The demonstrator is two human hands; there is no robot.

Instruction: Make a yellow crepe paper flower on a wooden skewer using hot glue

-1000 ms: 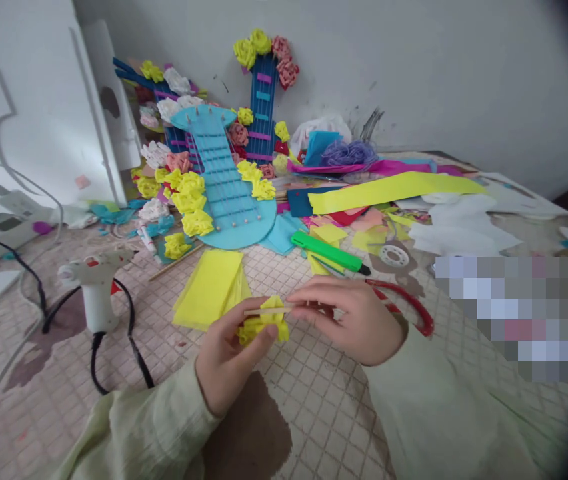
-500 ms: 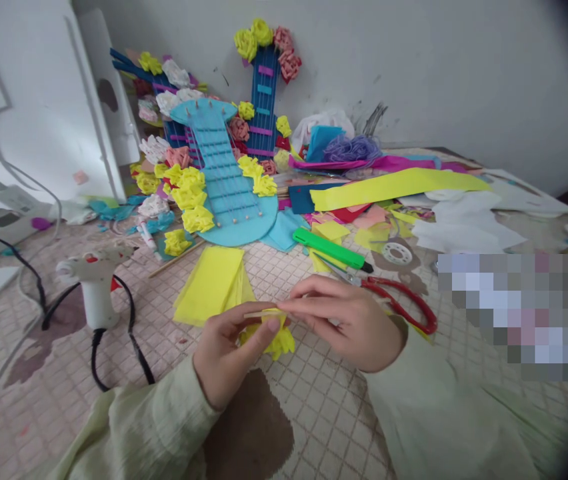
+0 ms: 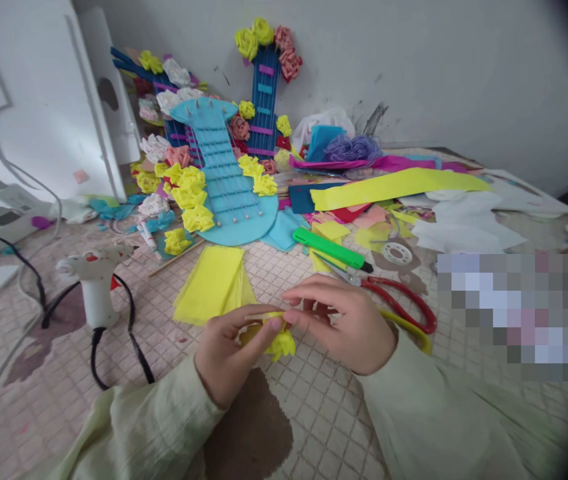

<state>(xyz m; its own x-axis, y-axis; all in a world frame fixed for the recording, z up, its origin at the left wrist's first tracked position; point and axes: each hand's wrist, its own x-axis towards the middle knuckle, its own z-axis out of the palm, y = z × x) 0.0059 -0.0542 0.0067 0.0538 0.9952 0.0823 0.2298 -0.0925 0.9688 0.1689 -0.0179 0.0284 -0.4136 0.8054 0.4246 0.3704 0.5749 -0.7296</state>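
Note:
Low over the table, my left hand (image 3: 231, 350) pinches a crumpled yellow paper flower (image 3: 282, 344) between thumb and fingers. My right hand (image 3: 347, 320) meets its upper right edge with curled fingers, the thumb tip at the paper; part of the grip is hidden. Just beyond my left hand lies a stack of yellow paper sheets (image 3: 209, 283). Red-handled scissors (image 3: 407, 297) rest beside my right hand, with a green utility knife (image 3: 331, 249) behind them. A blue paper guitar shape (image 3: 229, 187), trimmed with yellow paper flowers, stands behind the sheets.
A white glue gun (image 3: 97, 290) stands at the left, its black cable looping over the table. A tape roll (image 3: 397, 253), a long yellow strip (image 3: 399, 187), purple yarn (image 3: 353, 148) and white paper (image 3: 469, 223) lie to the right. A dark blue decorated piece (image 3: 264, 100) leans on the wall.
My right hand has shifted slightly; its index finger has lifted and its thumb has come to the paper's edge. My left hand keeps its hold on the flower.

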